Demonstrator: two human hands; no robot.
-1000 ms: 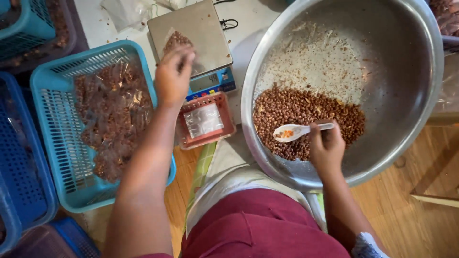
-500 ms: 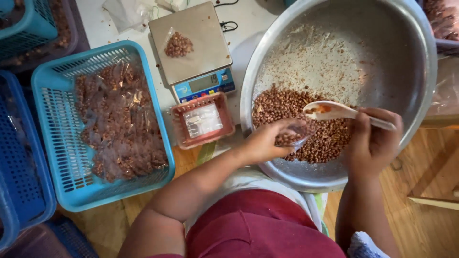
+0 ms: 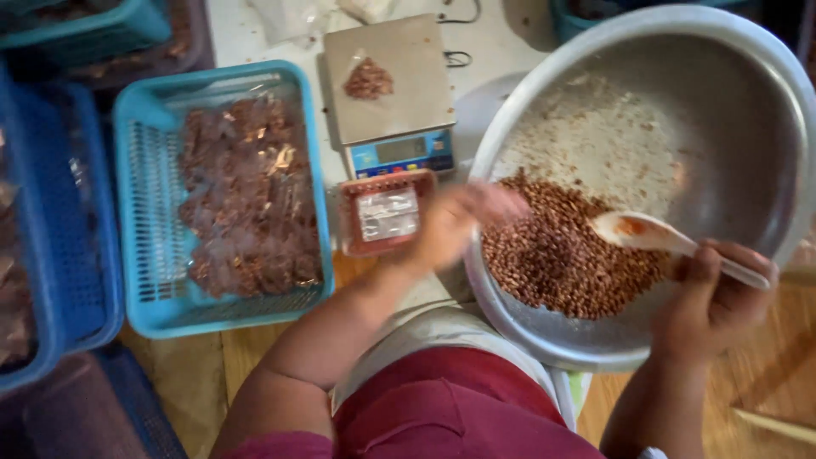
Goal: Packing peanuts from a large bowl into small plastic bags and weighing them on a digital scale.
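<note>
A: Spoon [image 3: 654,238] direction?

B: Long axis is laid roughly left-right, slightly tilted; the bowl end is pointed left over the nuts [image 3: 561,255], the handle is run right and down into the right hand [image 3: 710,302]. That grip is clamped around the handle.

A: Left hand [image 3: 455,225]?

B: Blurred, seen at the near-left rim of the metal basin [image 3: 748,110]. Whether its grip is closed cannot be told.

A: Surface, room?

B: A pale tabletop [image 3: 501,42] is seen at the top, a wooden floor [image 3: 765,391] lower down.

A: Containers?

B: The metal basin is partly filled with brown nuts, heaped toward the near side. A small pile is set on the scale [image 3: 391,85]. A red tray [image 3: 387,212] with clear bags is placed just below the scale. The light blue basket [image 3: 136,212] is filled with packed bags of brown stuff. A darker blue basket [image 3: 68,212] is seen at the far left.
</note>
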